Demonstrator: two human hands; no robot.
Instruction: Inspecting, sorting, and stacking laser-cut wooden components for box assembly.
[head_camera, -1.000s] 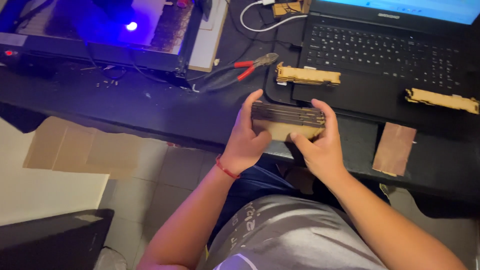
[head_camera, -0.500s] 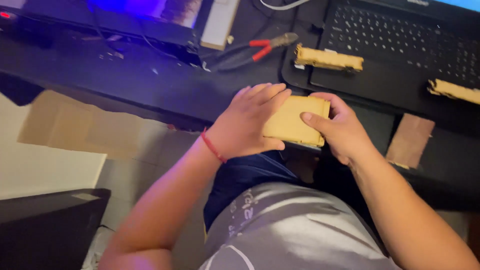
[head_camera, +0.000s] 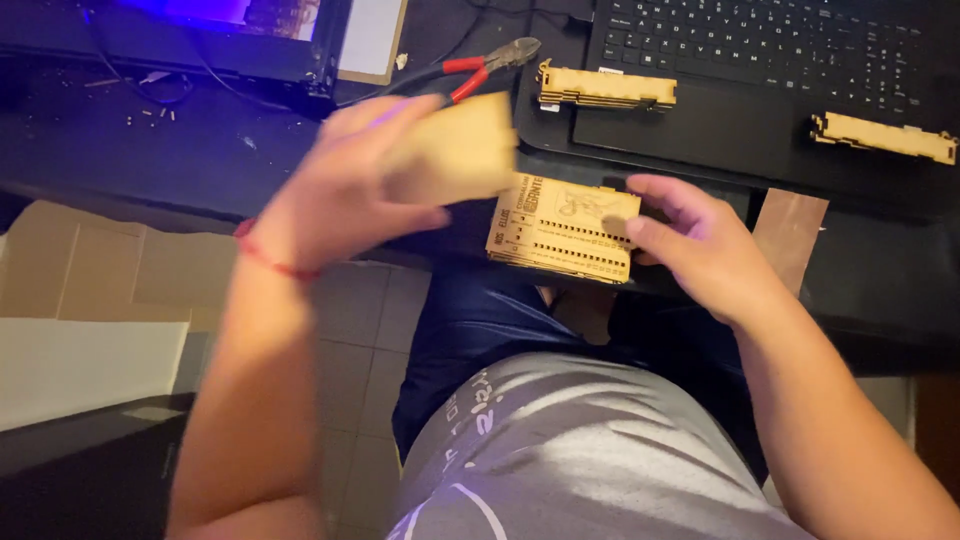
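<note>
My left hand (head_camera: 345, 195) is raised over the desk edge and grips a plain light wooden panel (head_camera: 462, 150), which looks blurred from motion. My right hand (head_camera: 695, 245) holds a stack of thin laser-cut wooden panels (head_camera: 562, 230) by its right edge; the top panel has rows of small slots and engraved marks. The stack sits level just in front of the black desk (head_camera: 200, 160), above my lap.
A black laptop (head_camera: 760, 70) sits at the upper right, with two notched wooden strips (head_camera: 605, 88) (head_camera: 885, 137) on it. Red-handled pliers (head_camera: 475, 68) lie beside it. A machine with blue light (head_camera: 200, 30) is at upper left. Cardboard (head_camera: 110, 270) lies on the floor.
My hands held the whole stack together before. Now my left hand has lifted one panel off and up to the left, uncovering the slotted panel that my right hand keeps holding.
</note>
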